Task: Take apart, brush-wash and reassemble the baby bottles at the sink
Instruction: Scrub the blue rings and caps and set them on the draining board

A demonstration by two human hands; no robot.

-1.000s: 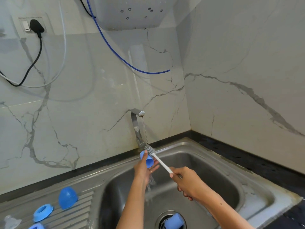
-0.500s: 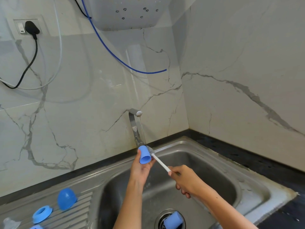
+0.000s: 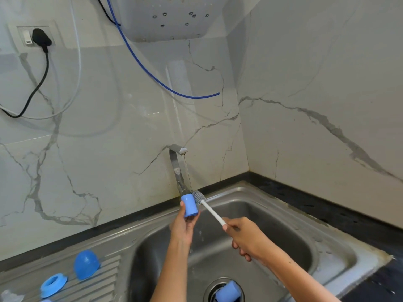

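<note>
Baby-bottle parts are spread about the stainless-steel sink [image 3: 283,205]: a small blue plastic cylinder [image 3: 190,206] is held up under the thin stream from the chrome tap [image 3: 177,168], pinched by the fingers of the left hand [image 3: 182,226], while the right hand [image 3: 245,237] is wrapped round the white handle of a grey-bristled bottle brush [image 3: 211,211]. The bristle head is seen just beside the cylinder's upper end, touching or nearly so; whether it is inside cannot be told.

A slip is judged the main risk: the cylinder is wet and gripped only at its lower part, so a sideways push from the brush could knock it loose into the basin. A second blue cylindrical piece [image 3: 226,293] is already lodged in the drain opening [image 3: 210,287], and a dropped part could be jammed against it or the water could be backed up. Spray could also be thrown by the bristles toward the wall socket with a black plug [image 3: 40,38]. On the ribbed draining surface [image 3: 104,280] a blue domed cap [image 3: 86,264] and a blue screw ring [image 3: 53,285] are lying, near enough to the edge to be nudged off.
</note>
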